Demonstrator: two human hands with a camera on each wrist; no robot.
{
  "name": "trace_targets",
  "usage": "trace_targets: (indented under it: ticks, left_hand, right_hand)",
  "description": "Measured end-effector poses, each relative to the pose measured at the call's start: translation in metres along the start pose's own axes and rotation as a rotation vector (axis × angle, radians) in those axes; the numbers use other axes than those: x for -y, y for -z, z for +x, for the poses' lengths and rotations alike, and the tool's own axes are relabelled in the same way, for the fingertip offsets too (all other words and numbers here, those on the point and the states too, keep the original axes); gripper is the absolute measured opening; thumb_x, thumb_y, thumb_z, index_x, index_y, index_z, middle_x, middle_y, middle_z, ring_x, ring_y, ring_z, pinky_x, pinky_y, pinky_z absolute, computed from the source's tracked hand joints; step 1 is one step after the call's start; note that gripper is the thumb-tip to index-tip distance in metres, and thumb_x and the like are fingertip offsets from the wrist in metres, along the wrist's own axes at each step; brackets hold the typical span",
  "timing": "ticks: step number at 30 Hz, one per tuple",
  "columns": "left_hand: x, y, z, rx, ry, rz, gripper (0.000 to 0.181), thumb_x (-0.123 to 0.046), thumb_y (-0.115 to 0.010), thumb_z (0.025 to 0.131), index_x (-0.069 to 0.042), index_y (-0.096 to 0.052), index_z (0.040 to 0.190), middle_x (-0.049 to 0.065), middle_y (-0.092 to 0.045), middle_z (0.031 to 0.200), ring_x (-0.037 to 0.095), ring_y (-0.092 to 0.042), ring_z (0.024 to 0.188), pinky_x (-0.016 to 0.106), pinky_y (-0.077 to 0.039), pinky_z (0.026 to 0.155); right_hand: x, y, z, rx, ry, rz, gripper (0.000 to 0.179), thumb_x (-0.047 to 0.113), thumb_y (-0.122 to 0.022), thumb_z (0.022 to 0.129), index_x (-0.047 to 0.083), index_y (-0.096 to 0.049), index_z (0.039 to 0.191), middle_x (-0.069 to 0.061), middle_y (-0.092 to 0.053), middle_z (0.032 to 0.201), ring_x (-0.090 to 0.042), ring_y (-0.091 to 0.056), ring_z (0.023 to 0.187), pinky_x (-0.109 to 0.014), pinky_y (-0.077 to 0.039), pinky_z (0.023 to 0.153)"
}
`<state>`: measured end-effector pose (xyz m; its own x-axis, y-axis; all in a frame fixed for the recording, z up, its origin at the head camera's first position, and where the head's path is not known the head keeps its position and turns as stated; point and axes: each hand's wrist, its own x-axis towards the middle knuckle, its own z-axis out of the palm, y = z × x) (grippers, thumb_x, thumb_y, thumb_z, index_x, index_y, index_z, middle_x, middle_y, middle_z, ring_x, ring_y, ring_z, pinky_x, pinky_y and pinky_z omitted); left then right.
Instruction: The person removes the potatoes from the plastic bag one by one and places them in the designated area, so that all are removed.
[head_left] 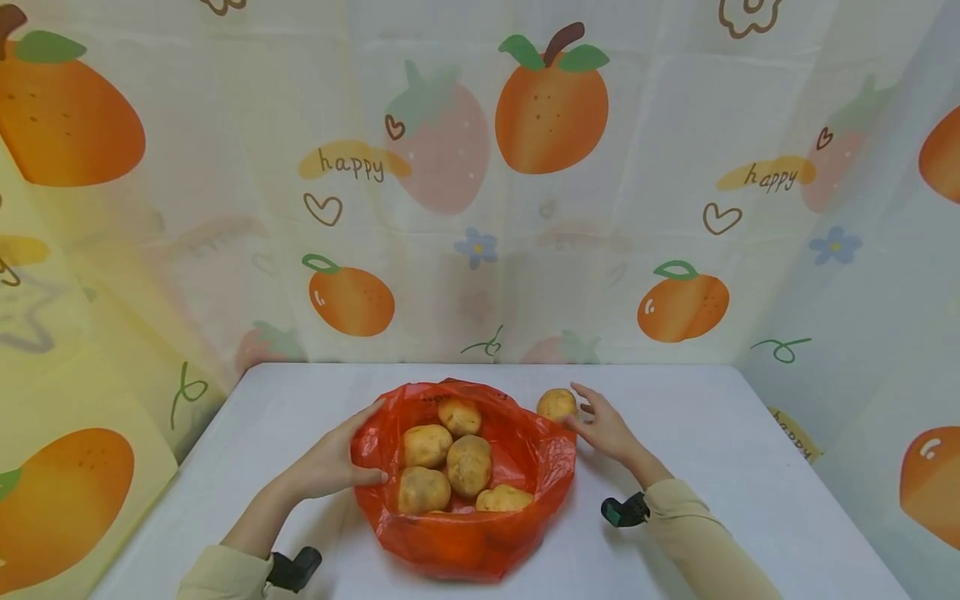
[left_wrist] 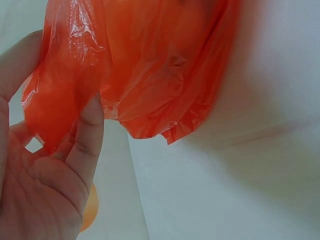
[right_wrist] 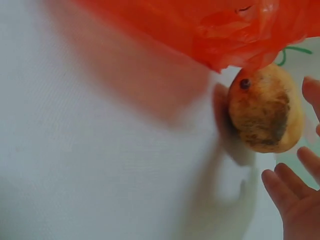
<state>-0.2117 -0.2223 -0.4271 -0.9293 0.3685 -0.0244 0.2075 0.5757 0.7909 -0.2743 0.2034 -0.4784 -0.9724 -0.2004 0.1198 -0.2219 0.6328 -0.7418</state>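
Observation:
A red plastic bag (head_left: pixel 517 542) stands with its mouth wide, holding several potatoes (head_left: pixel 469 467). My left hand (head_left: pixel 330 462) grips the bag's left rim; in the left wrist view, that hand (left_wrist: pixel 47 185) has its thumb and fingers on either side of the red plastic. Behind the bag's right side, a single potato (head_left: pixel 556 404) lies on the table. Close to its right side is my right hand (head_left: pixel 611 429), fingers spread. The right wrist view shows that potato (right_wrist: pixel 265 110) with a dark patch, and a gap between it and the fingertips (right_wrist: pixel 270 177).
The white table (head_left: pixel 300 392) carries the bag and the loose potato. A fruit-printed curtain (head_left: pixel 525 250) hangs behind and along both sides. Each wrist wears a small black device, one on the left (head_left: pixel 295 569) and one on the right (head_left: pixel 625 510).

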Motion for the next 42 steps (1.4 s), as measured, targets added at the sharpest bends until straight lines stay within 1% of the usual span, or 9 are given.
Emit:
trace_targets:
  ticks: [8,15,20,25,31,33,36,40,42]
  left_hand:
    - [0.0,0.0,0.0,-0.004,0.006,0.015,0.099,-0.026,-0.081,0.068,-0.023,-0.021,0.147,0.01,-0.029,0.148,0.036,-0.039,0.126,0.043,-0.052,0.085]
    - [0.0,0.0,0.0,-0.004,0.002,0.012,0.099,-0.026,-0.081,0.069,-0.022,-0.021,0.147,0.011,-0.03,0.147,0.037,-0.04,0.126,0.043,-0.052,0.084]
    - [0.0,0.0,0.0,-0.003,0.004,0.007,0.099,-0.026,-0.081,0.068,-0.022,-0.021,0.147,0.01,-0.03,0.147,0.037,-0.04,0.125,0.041,-0.053,0.083]
    - [-0.001,0.0,-0.002,0.006,-0.021,0.006,0.097,-0.025,-0.08,0.07,-0.019,-0.021,0.147,0.013,-0.029,0.147,0.038,-0.041,0.124,0.042,-0.053,0.083]
    - [-0.002,0.001,-0.003,0.005,-0.027,0.0,0.097,-0.025,-0.08,0.07,-0.02,-0.022,0.147,0.014,-0.03,0.147,0.038,-0.043,0.123,0.043,-0.053,0.083]
    - [-0.002,0.001,-0.003,0.005,-0.024,0.001,0.097,-0.025,-0.08,0.07,-0.02,-0.022,0.147,0.014,-0.03,0.147,0.038,-0.042,0.123,0.043,-0.053,0.083]
    - [-0.002,0.001,-0.002,0.004,-0.014,0.005,0.097,-0.025,-0.08,0.07,-0.021,-0.021,0.147,0.013,-0.03,0.147,0.038,-0.042,0.124,0.043,-0.053,0.083]
    - [-0.002,0.001,-0.002,0.009,-0.016,-0.002,0.097,-0.024,-0.08,0.07,-0.02,-0.021,0.147,0.013,-0.03,0.147,0.038,-0.041,0.124,0.043,-0.052,0.084]
    - [-0.002,0.001,-0.003,0.014,-0.031,-0.008,0.097,-0.024,-0.08,0.07,-0.019,-0.021,0.147,0.014,-0.029,0.147,0.039,-0.041,0.124,0.043,-0.052,0.084]
  right_hand:
    - [0.004,0.009,-0.002,-0.052,0.078,0.031,0.05,0.019,-0.062,0.088,0.0,-0.045,0.131,-0.023,-0.048,0.13,-0.042,-0.049,0.116,-0.049,-0.047,0.09]
    - [0.016,0.017,-0.004,-0.076,0.128,0.051,0.043,0.014,-0.062,0.088,0.002,-0.05,0.127,-0.021,-0.053,0.126,-0.04,-0.053,0.113,-0.047,-0.049,0.088]
    - [0.024,0.022,-0.007,-0.064,0.138,0.067,0.041,0.013,-0.061,0.089,0.003,-0.05,0.127,-0.02,-0.053,0.127,-0.038,-0.053,0.113,-0.047,-0.048,0.089]
    - [0.032,0.026,-0.009,-0.054,0.144,0.09,0.04,0.012,-0.06,0.089,0.004,-0.05,0.127,-0.02,-0.053,0.127,-0.037,-0.053,0.113,-0.046,-0.049,0.089]
    - [0.041,0.029,-0.011,-0.033,0.165,0.119,0.04,0.01,-0.06,0.089,0.006,-0.05,0.127,-0.018,-0.054,0.127,-0.035,-0.054,0.114,-0.042,-0.049,0.089]
    - [0.055,0.032,-0.017,-0.015,0.166,0.128,0.04,0.01,-0.059,0.089,0.004,-0.049,0.127,-0.019,-0.053,0.127,-0.037,-0.053,0.114,-0.043,-0.049,0.089]
    - [0.061,0.031,-0.02,0.009,0.171,0.135,0.041,0.017,-0.06,0.09,0.008,-0.049,0.128,-0.016,-0.052,0.129,-0.035,-0.053,0.115,-0.041,-0.05,0.089]
    - [0.062,0.026,-0.019,0.036,0.18,0.147,0.04,0.018,-0.06,0.09,0.015,-0.05,0.128,-0.011,-0.053,0.13,-0.032,-0.054,0.115,-0.035,-0.051,0.087]
    - [0.067,0.025,-0.02,0.054,0.197,0.158,0.041,0.014,-0.06,0.089,0.014,-0.049,0.129,-0.011,-0.053,0.129,-0.034,-0.054,0.114,-0.034,-0.051,0.087]
